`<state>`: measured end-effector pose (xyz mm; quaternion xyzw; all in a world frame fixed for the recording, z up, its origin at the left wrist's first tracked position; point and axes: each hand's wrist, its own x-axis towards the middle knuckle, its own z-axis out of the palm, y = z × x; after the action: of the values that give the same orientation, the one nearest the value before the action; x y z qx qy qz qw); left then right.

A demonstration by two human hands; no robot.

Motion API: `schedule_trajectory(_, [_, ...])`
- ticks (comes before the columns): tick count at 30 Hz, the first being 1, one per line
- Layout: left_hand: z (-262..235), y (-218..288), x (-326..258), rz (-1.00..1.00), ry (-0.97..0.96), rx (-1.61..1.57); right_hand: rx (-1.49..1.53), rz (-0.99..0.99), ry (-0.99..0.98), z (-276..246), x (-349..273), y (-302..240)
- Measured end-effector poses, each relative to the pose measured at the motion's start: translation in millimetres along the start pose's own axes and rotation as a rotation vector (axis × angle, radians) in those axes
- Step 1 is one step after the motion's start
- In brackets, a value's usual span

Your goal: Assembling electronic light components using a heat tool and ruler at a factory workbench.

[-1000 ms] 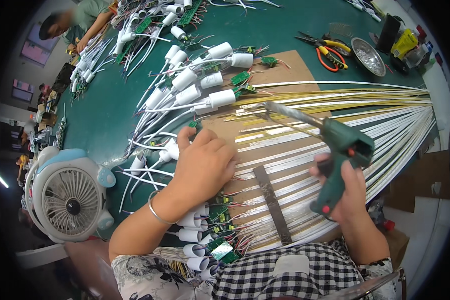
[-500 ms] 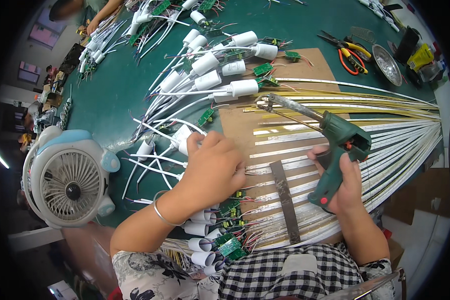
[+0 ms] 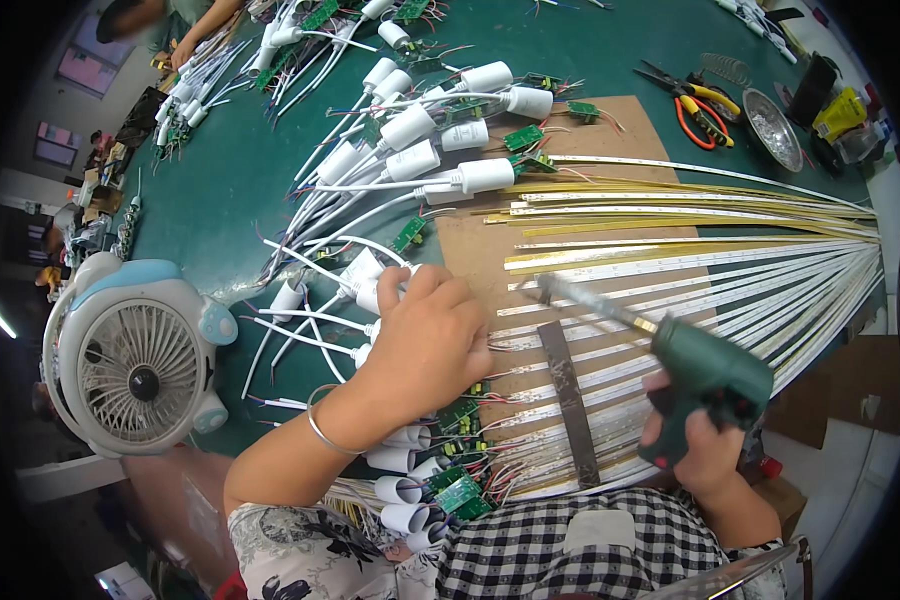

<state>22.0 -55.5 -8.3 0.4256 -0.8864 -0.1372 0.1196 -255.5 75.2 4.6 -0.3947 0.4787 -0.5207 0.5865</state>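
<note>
A green soldering gun (image 3: 708,378) sits clenched in the right hand (image 3: 698,448) at the near right of the bench, its long metal tip (image 3: 588,303) angled up and left over a fan of LED light strips (image 3: 690,262). The strips, white and yellow, lie spread across a brown board (image 3: 480,250) on the green table (image 3: 240,170), converging toward the near edge and splaying out to the right. A dark flat bar (image 3: 568,400) lies across their near ends.

The left hand (image 3: 428,340), a metal bangle (image 3: 322,438) at its wrist, rests palm down at the board's left edge with fingers (image 3: 425,288) curled on a white cylindrical driver housing (image 3: 368,282) and the wires around it; whether it actually grips one cannot be told. More white housings (image 3: 440,150) with white leads and small green circuit boards (image 3: 522,138) lie in a heap further up the table, and another cluster of housings and boards (image 3: 440,480) sits at the near edge, close to the checked clothing.

A small white and blue desk fan (image 3: 135,360) stands at the left. At the far right corner lie orange-handled pliers (image 3: 698,100) and a round metal dish (image 3: 772,128). Another person's hand (image 3: 185,50) works at the far left.
</note>
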Motion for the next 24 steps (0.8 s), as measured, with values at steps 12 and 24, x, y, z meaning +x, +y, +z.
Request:
schedule_trajectory(12, [2, 0, 0, 0.003, 0.011, -0.012, -0.328, 0.087, -0.171, 1, -18, 7])
schedule_trajectory(24, [2, -1, 0, 0.005, -0.004, -0.002, -0.299, 0.105, -0.161, 6, -15, 4])
